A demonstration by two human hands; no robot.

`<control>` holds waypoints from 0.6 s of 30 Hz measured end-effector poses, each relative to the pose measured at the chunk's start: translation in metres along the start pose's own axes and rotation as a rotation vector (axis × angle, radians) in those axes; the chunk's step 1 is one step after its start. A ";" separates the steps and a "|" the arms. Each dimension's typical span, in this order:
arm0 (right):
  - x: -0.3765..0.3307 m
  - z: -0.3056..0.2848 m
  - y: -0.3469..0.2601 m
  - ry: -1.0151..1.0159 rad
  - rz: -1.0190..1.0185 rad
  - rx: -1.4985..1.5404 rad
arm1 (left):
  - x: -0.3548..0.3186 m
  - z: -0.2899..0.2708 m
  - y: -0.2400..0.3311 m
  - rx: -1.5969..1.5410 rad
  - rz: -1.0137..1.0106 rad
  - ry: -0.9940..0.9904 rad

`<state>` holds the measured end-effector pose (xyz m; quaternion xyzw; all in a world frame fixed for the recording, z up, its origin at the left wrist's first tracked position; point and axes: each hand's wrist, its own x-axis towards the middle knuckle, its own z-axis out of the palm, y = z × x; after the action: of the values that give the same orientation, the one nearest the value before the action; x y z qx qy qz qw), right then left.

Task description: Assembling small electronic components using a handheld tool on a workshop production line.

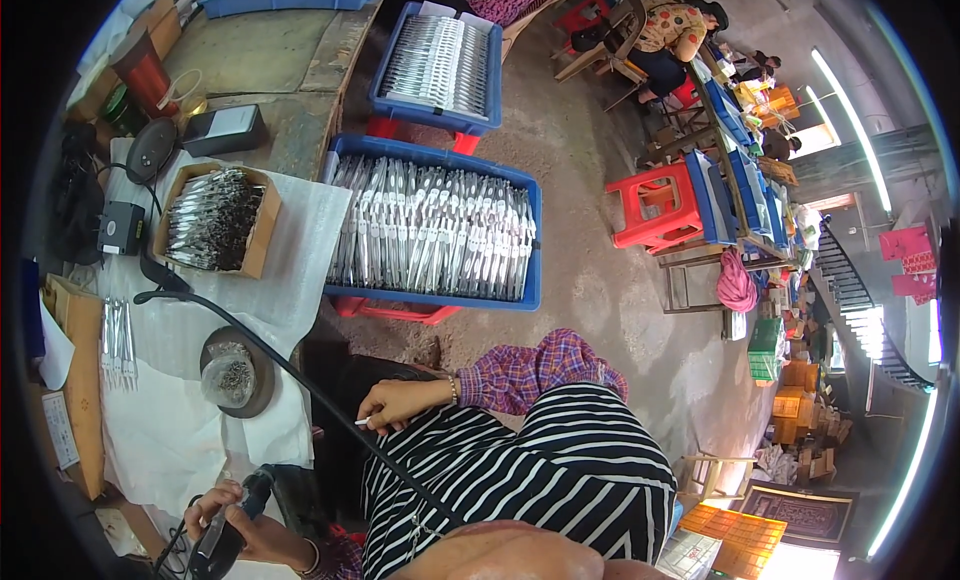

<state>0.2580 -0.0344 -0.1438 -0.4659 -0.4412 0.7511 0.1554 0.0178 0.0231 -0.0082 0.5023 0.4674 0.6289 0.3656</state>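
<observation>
Left hand (222, 517) clasps one black handheld tool (216, 552) near the white sheet's (165, 430) lower end, bare sheet separating it from one round dish (264, 386). Right hand (398, 403), beyond the sheet's edge, pinches one small white piece (362, 421).

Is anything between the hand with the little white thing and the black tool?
A black cable slants across the view between the white piece in the right hand and the black tool in the left hand; whether it blocks is unclear.
</observation>
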 end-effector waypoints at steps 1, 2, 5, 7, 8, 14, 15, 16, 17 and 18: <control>0.001 0.000 0.000 0.001 0.000 0.000 | 0.000 0.000 0.000 -0.001 0.000 0.000; 0.001 0.000 0.000 0.000 -0.001 0.002 | 0.000 0.000 -0.001 0.006 -0.017 0.010; 0.002 0.001 0.003 0.010 -0.017 0.009 | 0.001 0.000 -0.002 -0.002 -0.036 0.028; 0.003 0.001 0.004 0.020 -0.033 0.016 | 0.001 0.000 -0.002 -0.015 -0.037 0.033; 0.003 0.001 0.004 0.013 -0.021 0.013 | 0.000 0.001 -0.001 -0.013 -0.039 0.042; 0.003 0.000 0.002 -0.005 -0.019 0.009 | 0.001 0.002 -0.003 -0.014 -0.022 0.036; 0.003 0.000 0.002 -0.007 -0.023 0.007 | 0.001 0.002 -0.003 -0.024 -0.018 0.037; 0.003 0.000 0.001 -0.006 -0.023 0.008 | 0.001 -0.002 -0.005 -0.025 -0.018 0.035; 0.002 0.000 0.000 -0.002 -0.019 0.007 | 0.002 -0.006 -0.008 -0.049 -0.028 -0.019; 0.001 0.000 -0.001 0.001 -0.015 0.007 | 0.002 -0.010 -0.010 -0.073 -0.038 -0.073</control>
<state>0.2574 -0.0330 -0.1440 -0.4625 -0.4422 0.7510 0.1629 0.0070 0.0261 -0.0180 0.5023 0.4399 0.6196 0.4125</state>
